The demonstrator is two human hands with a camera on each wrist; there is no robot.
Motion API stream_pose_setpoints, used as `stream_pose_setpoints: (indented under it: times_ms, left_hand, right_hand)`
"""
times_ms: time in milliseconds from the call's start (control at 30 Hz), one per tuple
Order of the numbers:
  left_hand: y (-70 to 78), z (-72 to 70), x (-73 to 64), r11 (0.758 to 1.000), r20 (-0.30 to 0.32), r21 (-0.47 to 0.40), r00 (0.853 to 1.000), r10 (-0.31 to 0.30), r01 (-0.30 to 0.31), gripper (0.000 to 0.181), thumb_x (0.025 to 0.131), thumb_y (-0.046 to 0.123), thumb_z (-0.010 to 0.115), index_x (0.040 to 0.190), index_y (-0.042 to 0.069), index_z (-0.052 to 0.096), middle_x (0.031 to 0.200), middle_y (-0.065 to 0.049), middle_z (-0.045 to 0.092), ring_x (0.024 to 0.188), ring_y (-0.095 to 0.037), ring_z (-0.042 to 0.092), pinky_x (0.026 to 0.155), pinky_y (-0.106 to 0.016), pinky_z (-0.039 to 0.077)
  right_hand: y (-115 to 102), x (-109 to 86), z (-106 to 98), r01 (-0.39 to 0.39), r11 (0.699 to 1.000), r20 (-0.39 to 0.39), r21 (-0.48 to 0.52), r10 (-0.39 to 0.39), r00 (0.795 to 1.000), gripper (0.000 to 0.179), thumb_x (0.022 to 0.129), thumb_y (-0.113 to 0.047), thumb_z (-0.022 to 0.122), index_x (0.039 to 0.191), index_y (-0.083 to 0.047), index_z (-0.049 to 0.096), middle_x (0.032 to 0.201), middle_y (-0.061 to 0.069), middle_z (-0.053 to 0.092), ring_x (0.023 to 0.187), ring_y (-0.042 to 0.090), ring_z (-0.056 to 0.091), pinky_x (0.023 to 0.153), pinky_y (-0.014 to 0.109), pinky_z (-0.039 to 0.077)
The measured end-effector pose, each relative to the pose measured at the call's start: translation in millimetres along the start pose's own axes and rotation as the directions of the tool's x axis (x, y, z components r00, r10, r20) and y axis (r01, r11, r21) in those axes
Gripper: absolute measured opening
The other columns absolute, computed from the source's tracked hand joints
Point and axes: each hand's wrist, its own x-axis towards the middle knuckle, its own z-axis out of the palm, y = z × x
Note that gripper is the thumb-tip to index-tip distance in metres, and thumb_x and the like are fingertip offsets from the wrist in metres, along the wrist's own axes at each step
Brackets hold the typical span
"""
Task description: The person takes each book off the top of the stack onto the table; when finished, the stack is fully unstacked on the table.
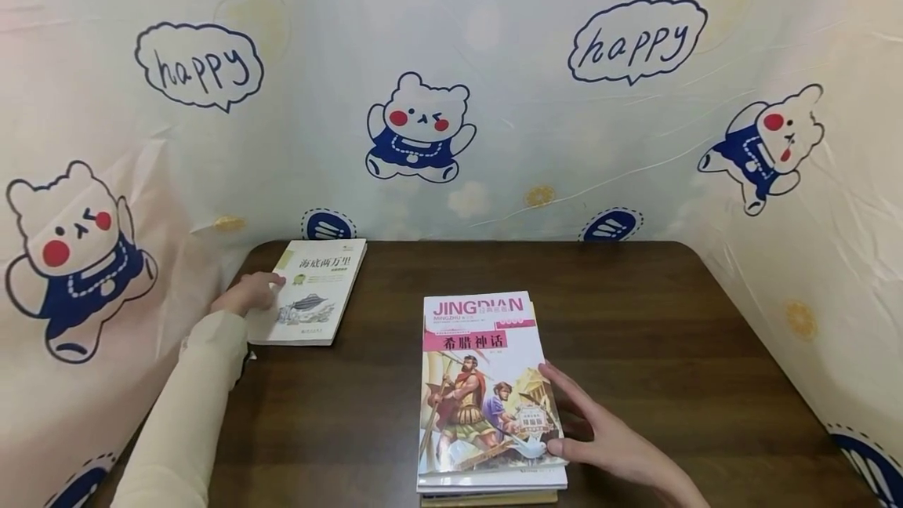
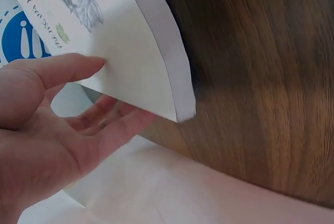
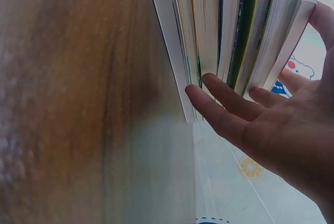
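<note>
At the table's back left lies a white paperback book [image 1: 320, 269] with a ship drawing on its cover. My left hand [image 1: 245, 295] grips its left edge; in the left wrist view the thumb is on the cover and the fingers reach under the side. Front and centre stands a stack of several books, topped by a pink-and-white book [image 1: 480, 390] with painted figures in old costume. Beside this stack is my right hand [image 1: 614, 437], thumb at the top book's lower right edge. In the right wrist view, its extended fingers [image 3: 229, 122] touch the page edges [image 3: 209, 36].
Both books and stack rest on a dark brown wooden table [image 1: 677, 351] with rounded back corners. A pale cloth [image 1: 522, 132] printed with bears and the word "happy" hangs behind and along both sides. The white book lies close to the table's left edge.
</note>
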Motion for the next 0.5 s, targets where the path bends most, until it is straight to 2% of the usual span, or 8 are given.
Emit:
stream_pose_setpoints:
  times_ms: [67,167,300,400,500]
  left_hand:
    - [1.3,0.9,-1.8,1.000,0.011,-0.003,1.000,-0.014,0.014,0.062,0.083,0.001,0.049,0.143,-0.003,0.034,0.136,-0.048,0.018,0.117,-0.052,0.029,0.096,-0.059,0.030]
    - [0.4,2.2,-1.2,0.999,0.032,0.035,0.999,0.010,-0.011,0.063,0.086,0.009,0.053,0.144,-0.005,0.031,0.137,-0.049,0.015,0.125,-0.057,0.022,0.100,-0.066,0.026]
    - [0.2,2.2,4.3,0.998,0.070,0.063,0.997,0.015,-0.019,0.065,0.093,0.022,0.056,0.145,-0.007,0.028,0.138,-0.050,0.011,0.130,-0.059,0.014,0.102,-0.067,0.022]
    - [0.5,3.2,7.8,0.997,0.080,0.077,0.997,-0.002,-0.004,0.068,0.096,0.030,0.056,0.144,-0.008,0.027,0.137,-0.049,0.012,0.129,-0.057,0.016,0.103,-0.066,0.023]
    - [4.0,5.0,6.6,0.995,0.064,0.097,0.998,-0.017,0.011,0.071,0.095,0.035,0.056,0.144,-0.010,0.028,0.135,-0.046,0.017,0.126,-0.058,0.023,0.102,-0.065,0.025]
  right_hand:
    - [0,-0.3,0,0.002,1.000,-0.003,-0.001,-0.002,1.000,0.077,0.092,-0.022,0.063,0.153,-0.036,0.017,0.161,0.006,0.009,0.136,0.046,0.027,0.097,0.056,0.039]
    - [0,-0.6,1,0.000,1.000,-0.006,0.002,0.000,1.000,0.078,0.092,-0.023,0.064,0.153,-0.036,0.018,0.161,0.006,0.009,0.135,0.046,0.028,0.098,0.059,0.038]
    - [0,-0.7,0,-0.016,1.000,-0.006,0.009,0.016,1.000,0.078,0.092,-0.026,0.064,0.153,-0.037,0.017,0.161,0.007,0.008,0.135,0.046,0.027,0.098,0.060,0.038]
    - [0,-0.7,0,-0.025,1.000,-0.003,0.009,0.025,1.000,0.078,0.091,-0.028,0.064,0.153,-0.038,0.017,0.161,0.007,0.008,0.135,0.046,0.027,0.099,0.061,0.037]
    - [0,-0.8,-1,-0.023,1.000,-0.003,0.001,0.023,1.000,0.078,0.091,-0.028,0.064,0.153,-0.038,0.017,0.161,0.006,0.008,0.136,0.046,0.027,0.098,0.060,0.038]
